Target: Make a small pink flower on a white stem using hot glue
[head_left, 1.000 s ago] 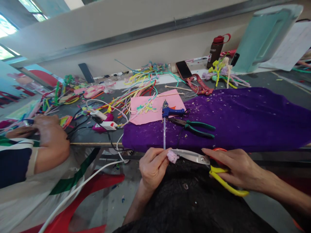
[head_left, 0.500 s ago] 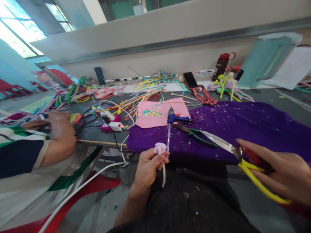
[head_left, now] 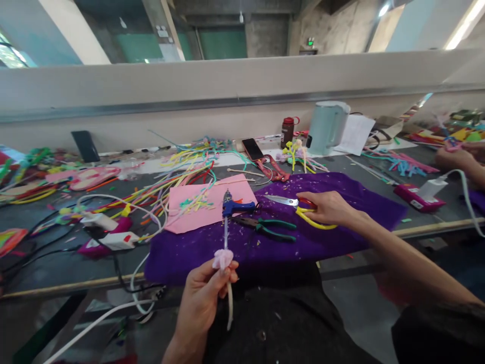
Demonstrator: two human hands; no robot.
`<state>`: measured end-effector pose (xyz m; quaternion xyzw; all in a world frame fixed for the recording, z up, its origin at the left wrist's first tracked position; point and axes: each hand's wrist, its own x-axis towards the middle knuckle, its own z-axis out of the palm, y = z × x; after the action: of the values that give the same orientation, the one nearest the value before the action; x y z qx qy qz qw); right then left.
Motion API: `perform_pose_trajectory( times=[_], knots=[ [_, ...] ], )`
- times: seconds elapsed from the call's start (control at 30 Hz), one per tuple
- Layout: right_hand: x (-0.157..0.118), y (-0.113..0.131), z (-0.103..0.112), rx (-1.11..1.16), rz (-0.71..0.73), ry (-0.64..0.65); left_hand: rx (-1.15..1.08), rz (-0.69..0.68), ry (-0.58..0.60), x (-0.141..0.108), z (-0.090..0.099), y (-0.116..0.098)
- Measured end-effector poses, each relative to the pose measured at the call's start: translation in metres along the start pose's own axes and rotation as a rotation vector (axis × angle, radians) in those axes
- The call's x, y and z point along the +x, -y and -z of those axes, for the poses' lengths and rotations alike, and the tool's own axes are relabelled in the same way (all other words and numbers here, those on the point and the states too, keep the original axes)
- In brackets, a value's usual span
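Observation:
My left hand pinches a small pale pink fuzzy flower in front of the table edge. A whitish stem hangs down below its fingers. Over the purple cloth, my right hand grips scissors with red and yellow handles, their blades pointing left. A blue glue gun with a clear glue stick lies partly on a pink sheet. Green-handled pliers rest on the cloth between my hands.
Fuzzy stems in several colours lie behind the sheet. A phone, a bottle and a pale kettle stand or lie farther back. White plugs with cables are at left. Another person's hand is at far right.
My right hand has carried the scissors forward and left, down over the purple cloth. The view has turned right; my left hand still holds the flower.

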<state>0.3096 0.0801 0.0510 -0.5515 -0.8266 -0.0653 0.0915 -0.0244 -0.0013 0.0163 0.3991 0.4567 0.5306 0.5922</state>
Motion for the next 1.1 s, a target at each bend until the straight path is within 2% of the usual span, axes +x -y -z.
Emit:
perform_pose_trajectory(
  times=[0.13, 0.3, 0.4, 0.47, 0.53, 0.63, 0.73, 0.83, 0.93, 1.1],
  knots=[
    [0.015, -0.008, -0.016, -0.024, -0.005, -0.009, -0.025, 0.048, 0.060, 0.009, -0.017, -0.004],
    [0.027, -0.019, -0.035, -0.019, 0.081, 0.028, -0.094, 0.058, 0.143, 0.019, -0.030, -0.006],
    [0.023, -0.007, -0.026, 0.045, 0.066, -0.103, -0.119, 0.071, 0.189, 0.021, -0.032, -0.005],
    [0.017, 0.014, -0.011, 0.251, 0.058, -0.208, -0.130, 0.096, 0.219, 0.020, -0.033, -0.005],
    [0.012, 0.043, 0.007, 0.626, 0.142, -0.136, -0.128, 0.125, 0.267, 0.020, -0.036, -0.006],
    [0.011, 0.085, 0.025, 1.043, 0.284, 0.115, -0.114, 0.171, 0.380, 0.019, -0.039, -0.007],
    [0.018, 0.111, 0.024, 1.238, 0.317, 0.237, -0.131, 0.187, 0.459, 0.018, -0.041, -0.006],
    [0.025, 0.119, 0.014, 1.457, 0.305, 0.329, -0.134, 0.178, 0.494, 0.018, -0.041, -0.003],
    [0.027, 0.119, 0.008, 1.561, 0.332, 0.334, -0.106, 0.208, 0.521, 0.019, -0.041, 0.000],
    [0.025, 0.115, 0.007, 1.490, 0.390, 0.211, -0.086, 0.209, 0.506, 0.020, -0.044, 0.004]
  ],
)
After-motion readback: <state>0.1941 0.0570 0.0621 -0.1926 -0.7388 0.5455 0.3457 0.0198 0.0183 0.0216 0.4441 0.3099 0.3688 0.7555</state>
